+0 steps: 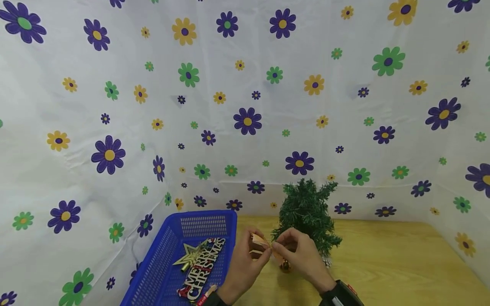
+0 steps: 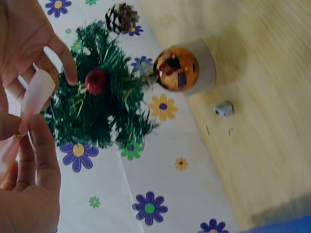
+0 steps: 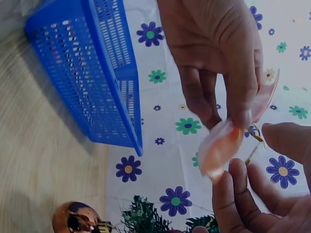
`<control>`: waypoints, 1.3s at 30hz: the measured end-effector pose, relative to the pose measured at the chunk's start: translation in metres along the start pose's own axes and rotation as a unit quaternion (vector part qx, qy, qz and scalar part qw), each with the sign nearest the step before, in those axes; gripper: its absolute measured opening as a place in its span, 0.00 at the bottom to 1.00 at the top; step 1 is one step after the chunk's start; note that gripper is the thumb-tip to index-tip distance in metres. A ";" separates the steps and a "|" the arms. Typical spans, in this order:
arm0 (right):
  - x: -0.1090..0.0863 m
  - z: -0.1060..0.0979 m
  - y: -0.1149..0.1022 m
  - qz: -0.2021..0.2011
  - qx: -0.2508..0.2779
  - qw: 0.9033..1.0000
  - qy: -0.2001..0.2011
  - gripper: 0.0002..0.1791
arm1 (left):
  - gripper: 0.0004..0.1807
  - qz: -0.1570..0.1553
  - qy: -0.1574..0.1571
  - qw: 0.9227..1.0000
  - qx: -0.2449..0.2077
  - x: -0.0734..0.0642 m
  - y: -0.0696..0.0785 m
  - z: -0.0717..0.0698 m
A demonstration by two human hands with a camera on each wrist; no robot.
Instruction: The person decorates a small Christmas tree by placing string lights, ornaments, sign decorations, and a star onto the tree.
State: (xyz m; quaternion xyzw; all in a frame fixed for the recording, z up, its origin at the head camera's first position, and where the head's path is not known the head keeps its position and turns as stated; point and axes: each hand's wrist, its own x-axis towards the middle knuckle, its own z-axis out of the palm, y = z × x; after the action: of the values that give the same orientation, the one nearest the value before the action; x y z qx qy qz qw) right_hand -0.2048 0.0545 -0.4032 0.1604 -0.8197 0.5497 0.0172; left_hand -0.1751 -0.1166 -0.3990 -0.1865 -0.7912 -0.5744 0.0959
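Note:
In the head view my left hand (image 1: 242,267) pinches a pale peach ribbon bow (image 1: 260,241) above the table, just in front of a small green Christmas tree (image 1: 306,210). My right hand (image 1: 305,258) meets it from the other side, thumb and fingertips at the bow's middle. A thin gold tie (image 3: 255,136) sticks out behind the bow (image 3: 219,149) in the right wrist view, close to the right thumb. A shiny copper-coloured ball (image 2: 178,69) hangs on the tree, and a red ball (image 2: 95,81) sits among the branches in the left wrist view.
A blue plastic basket (image 1: 147,260) stands left of the hands. It holds a gold star (image 1: 188,255) and a "Merry Christmas" sign (image 1: 204,265). A pinecone (image 2: 122,19) is at the tree's edge, and a small grey piece (image 2: 224,109) shows near the ball. A flowered cloth (image 1: 245,148) hangs behind.

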 end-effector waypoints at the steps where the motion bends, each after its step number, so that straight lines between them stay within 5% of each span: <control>1: 0.000 0.000 0.000 -0.004 0.003 1.000 -0.005 0.14 | 0.16 0.000 0.004 1.000 -0.001 -0.001 0.004 0.002; 5: -0.003 0.000 0.003 -0.024 0.016 0.999 -0.026 0.09 | 0.14 -0.012 0.007 1.000 -0.010 -0.005 0.007 0.010; 10: -0.005 0.000 0.004 -0.030 0.015 0.999 -0.030 0.09 | 0.11 -0.034 0.008 0.999 -0.001 -0.004 -0.012 0.017; 16: -0.007 -0.001 0.005 -0.064 -0.058 0.996 -0.029 0.07 | 0.12 -0.065 0.011 0.997 -0.027 -0.002 -0.030 0.019; 21: -0.011 0.000 0.007 -0.126 -0.140 0.982 -0.003 0.03 | 0.17 -0.066 0.018 0.998 -0.005 0.001 -0.025 0.017; 25: -0.012 0.002 0.009 -0.168 -0.197 0.965 0.033 0.05 | 0.15 -0.074 -0.009 0.997 0.003 0.004 -0.023 0.016; 32: -0.012 0.005 0.010 -0.180 -0.255 0.948 0.062 0.05 | 0.14 -0.120 -0.055 0.990 -0.055 0.006 -0.024 0.016; 39: -0.015 0.000 0.012 -0.180 -0.263 0.945 0.074 0.06 | 0.11 -0.150 -0.075 0.983 -0.076 0.010 -0.025 0.024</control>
State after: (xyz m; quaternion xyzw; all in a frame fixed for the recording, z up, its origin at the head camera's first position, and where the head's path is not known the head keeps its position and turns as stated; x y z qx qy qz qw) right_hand -0.1942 0.0624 -0.4168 0.2540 -0.8889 0.3125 0.2185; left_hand -0.1928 -0.0991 -0.4247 -0.1150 -0.7693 -0.6250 -0.0656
